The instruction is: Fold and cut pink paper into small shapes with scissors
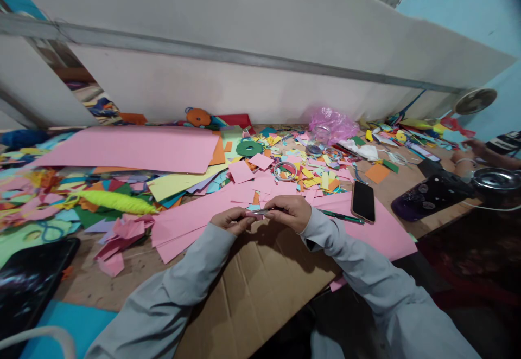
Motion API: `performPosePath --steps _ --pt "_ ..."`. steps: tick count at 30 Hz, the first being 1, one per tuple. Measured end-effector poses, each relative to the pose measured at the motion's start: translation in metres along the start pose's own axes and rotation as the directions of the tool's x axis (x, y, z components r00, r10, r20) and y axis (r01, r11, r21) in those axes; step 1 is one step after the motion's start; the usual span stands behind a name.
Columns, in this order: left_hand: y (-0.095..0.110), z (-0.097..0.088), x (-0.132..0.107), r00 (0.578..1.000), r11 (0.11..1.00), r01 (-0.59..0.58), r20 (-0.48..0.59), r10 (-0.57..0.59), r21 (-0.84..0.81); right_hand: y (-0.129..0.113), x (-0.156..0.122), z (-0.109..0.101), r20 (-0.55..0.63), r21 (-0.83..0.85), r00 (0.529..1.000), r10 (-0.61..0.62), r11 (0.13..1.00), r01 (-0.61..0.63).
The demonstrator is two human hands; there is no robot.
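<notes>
My left hand (pixel 231 220) and my right hand (pixel 291 211) meet over the near edge of the table, fingertips closed in a pinch. Between them is a small pink paper piece (pixel 255 214), with a thin greyish edge or sliver along it that is too small to make out. Below the hands lies a brown cardboard sheet (pixel 252 288). Pink paper sheets (pixel 183 229) spread out to the left of my left hand. Just right of my right hand, a dark green pen (pixel 342 217) rests beside a phone (pixel 363 202) on more pink paper.
Paper scraps (pixel 313 177) of many colours cover the table's middle, around a tape roll (pixel 285 171). A yellow-green yarn bundle (pixel 118 202) and a large pink sheet (pixel 134 147) lie left. At right, a dark bottle (pixel 431 193) lies near another person's hand (pixel 464 162).
</notes>
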State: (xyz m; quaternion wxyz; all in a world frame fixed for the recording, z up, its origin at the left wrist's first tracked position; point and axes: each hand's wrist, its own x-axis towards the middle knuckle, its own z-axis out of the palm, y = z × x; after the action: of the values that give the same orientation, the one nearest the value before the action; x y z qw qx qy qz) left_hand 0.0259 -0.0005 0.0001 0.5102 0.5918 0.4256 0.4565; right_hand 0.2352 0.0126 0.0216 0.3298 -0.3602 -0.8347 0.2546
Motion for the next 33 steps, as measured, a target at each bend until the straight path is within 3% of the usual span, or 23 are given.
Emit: performPosePath --steps 23,33 --pt "-0.0007 -0.0009 -0.0001 0.997 0.999 0.054 0.062 -0.054 0.005 0.0004 0.0006 0.001 0.046 -0.058 0.999 -0.019 0.998 0.021" --pt "-0.0025 0.0 -0.0003 0.994 0.998 0.053 0.101 -0.051 -0.019 0.0004 0.0011 0.0015 0.072 0.044 0.996 0.048 0.998 -0.051"
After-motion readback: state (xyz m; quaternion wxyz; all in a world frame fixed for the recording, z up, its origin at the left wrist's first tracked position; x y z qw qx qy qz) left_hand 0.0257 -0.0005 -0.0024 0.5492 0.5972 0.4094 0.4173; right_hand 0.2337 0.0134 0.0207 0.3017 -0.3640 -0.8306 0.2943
